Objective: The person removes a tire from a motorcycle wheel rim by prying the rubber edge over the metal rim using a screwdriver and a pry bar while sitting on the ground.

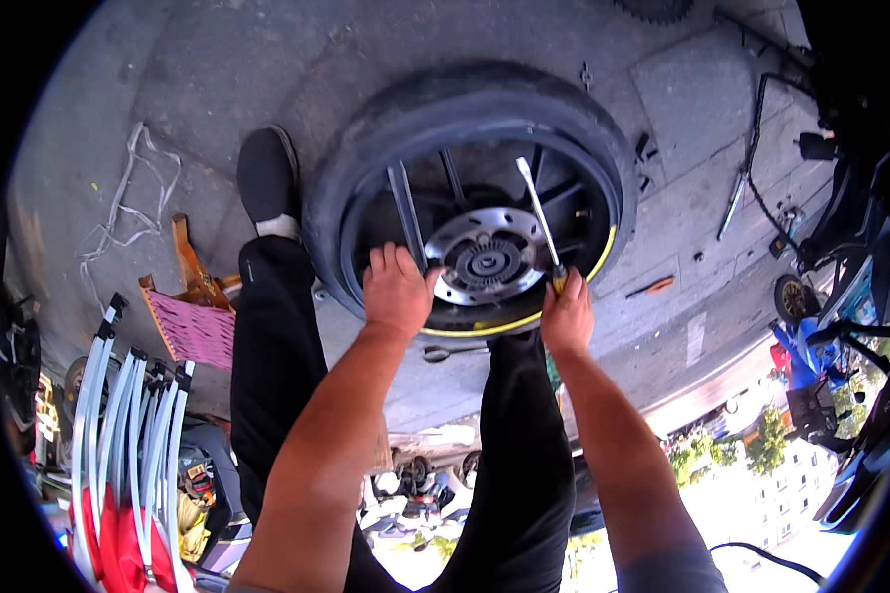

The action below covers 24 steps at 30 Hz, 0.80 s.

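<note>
A motorcycle wheel with a black tyre (366, 138) lies on the ground in front of me. It has dark spokes, a yellow stripe on its rim (509, 325) and a silver brake disc (445, 233) around the hub. My right hand (569, 314), at the near right rim, is closed around the yellow handle of a screwdriver (537, 203); its pale shaft points away across the wheel. At the near left rim, my left hand (399, 287) has curled fingers around the lower end of a long flat metal bar (404, 210). Its grip is partly hidden.
My shoe (267, 178) stands left of the tyre. A small wooden seat with pink webbing (196, 321) and a white strap (119, 212) lie further left. An orange-handled tool (651, 287), a metal rod (732, 205) and a chain (755, 148) are to the right.
</note>
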### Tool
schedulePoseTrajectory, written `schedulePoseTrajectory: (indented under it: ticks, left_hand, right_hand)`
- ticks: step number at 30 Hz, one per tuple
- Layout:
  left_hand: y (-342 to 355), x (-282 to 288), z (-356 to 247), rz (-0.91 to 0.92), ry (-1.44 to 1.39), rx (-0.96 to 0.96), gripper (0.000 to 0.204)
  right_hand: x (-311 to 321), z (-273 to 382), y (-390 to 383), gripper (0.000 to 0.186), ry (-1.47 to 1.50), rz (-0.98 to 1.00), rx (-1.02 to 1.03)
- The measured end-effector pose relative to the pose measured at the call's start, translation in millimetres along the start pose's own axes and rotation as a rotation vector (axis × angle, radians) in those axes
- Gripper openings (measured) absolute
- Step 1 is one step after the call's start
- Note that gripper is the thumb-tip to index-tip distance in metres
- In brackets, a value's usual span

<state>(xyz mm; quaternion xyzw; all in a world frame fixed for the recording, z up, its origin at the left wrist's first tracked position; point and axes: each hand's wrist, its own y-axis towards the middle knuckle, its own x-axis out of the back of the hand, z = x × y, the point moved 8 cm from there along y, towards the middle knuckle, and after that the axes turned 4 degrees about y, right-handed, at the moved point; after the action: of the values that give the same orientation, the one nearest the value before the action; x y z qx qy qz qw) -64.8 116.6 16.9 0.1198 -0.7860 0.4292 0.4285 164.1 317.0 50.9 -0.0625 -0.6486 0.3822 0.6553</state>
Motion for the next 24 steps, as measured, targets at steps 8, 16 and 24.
schedulePoseTrajectory:
  ticks: [8,16,24]
  left_hand:
    - [-1.5,-9.7,7.8,0.070,0.029,-0.045,0.066]
    - [-1.2,-4.7,-0.2,0.108,-0.030,-0.019,0.056]
    - [1.2,-7.2,2.4,0.143,-0.047,0.008,0.059]
  right_hand:
    - [121.9,-17.3,39.4,0.048,0.230,0.149,0.294]
    - [308.8,45.5,140.6,0.041,0.031,0.416,0.342]
    - [304.8,106.9,294.9,0.039,-0.232,0.638,0.261]
